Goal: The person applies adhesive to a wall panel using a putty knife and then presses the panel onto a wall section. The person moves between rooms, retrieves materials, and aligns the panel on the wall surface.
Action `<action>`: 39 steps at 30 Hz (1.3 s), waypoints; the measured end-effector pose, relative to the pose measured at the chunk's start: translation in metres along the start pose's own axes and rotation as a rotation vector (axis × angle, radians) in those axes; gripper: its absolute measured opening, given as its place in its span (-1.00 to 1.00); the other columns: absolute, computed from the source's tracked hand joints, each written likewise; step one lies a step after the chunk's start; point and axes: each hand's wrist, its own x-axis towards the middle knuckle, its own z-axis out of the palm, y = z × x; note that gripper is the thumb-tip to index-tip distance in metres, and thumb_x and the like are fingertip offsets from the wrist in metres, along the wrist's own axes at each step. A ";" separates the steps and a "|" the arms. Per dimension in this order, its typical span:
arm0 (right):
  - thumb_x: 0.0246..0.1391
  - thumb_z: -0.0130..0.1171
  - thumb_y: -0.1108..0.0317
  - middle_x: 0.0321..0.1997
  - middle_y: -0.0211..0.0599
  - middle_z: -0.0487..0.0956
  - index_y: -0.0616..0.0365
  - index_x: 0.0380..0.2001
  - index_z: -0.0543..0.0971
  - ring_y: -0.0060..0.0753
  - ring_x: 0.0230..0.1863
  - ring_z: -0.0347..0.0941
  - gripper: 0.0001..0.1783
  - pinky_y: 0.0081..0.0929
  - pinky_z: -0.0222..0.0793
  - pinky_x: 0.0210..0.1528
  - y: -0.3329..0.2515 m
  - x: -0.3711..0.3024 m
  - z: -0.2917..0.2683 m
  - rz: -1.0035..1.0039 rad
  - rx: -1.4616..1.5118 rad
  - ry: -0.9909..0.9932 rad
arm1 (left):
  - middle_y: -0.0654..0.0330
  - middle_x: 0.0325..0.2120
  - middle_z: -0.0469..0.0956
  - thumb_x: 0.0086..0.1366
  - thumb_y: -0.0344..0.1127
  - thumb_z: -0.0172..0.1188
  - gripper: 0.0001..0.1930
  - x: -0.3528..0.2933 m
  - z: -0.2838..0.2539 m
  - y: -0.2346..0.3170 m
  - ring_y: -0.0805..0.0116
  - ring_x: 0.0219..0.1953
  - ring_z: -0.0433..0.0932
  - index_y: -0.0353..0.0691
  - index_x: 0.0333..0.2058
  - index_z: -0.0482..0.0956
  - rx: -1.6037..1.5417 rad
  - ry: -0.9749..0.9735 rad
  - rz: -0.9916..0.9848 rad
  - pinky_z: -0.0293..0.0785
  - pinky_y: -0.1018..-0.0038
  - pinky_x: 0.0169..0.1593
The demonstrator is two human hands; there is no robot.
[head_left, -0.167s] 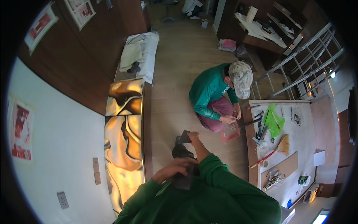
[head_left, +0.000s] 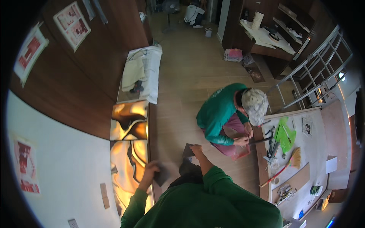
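Note:
My right hand [head_left: 195, 149] grips a dark, flat, squarish piece [head_left: 188, 150] by its edge, in front of my body. Off to the left, my left hand [head_left: 151, 171] holds another dark, flat piece [head_left: 162, 176], smeared by motion. That hand is beside the lit panel [head_left: 127, 167] with its amber and black swirls; whether it touches the panel I cannot tell. Ahead and to the right, a person in a teal shirt [head_left: 218, 114] and a pale cap crouches, hands together over a reddish see-through container [head_left: 241, 152].
On the right, a low white-topped platform [head_left: 300, 148] carries a broom [head_left: 294, 159], a green plastic bag [head_left: 283, 135] and several tools. A metal scaffold frame [head_left: 311, 72] stands behind it. White sheeting [head_left: 152, 68] covers the far left ledge. Another person [head_left: 194, 15] is far back.
My left hand has swung left, away from my body, carrying its dark piece toward the lit panel. My right hand keeps its piece. The view has tilted up slightly.

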 end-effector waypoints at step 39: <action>0.04 0.24 0.20 -0.04 -0.11 0.60 0.16 0.02 0.54 -0.09 -0.07 0.56 -0.52 -0.23 0.52 -0.15 -0.295 0.646 -0.334 0.444 -0.015 0.365 | 0.04 -0.68 0.53 0.12 -0.27 0.06 -0.74 1.020 -0.191 0.272 0.10 -0.57 0.51 -0.15 -0.72 0.49 0.649 0.427 0.083 0.40 0.16 -0.42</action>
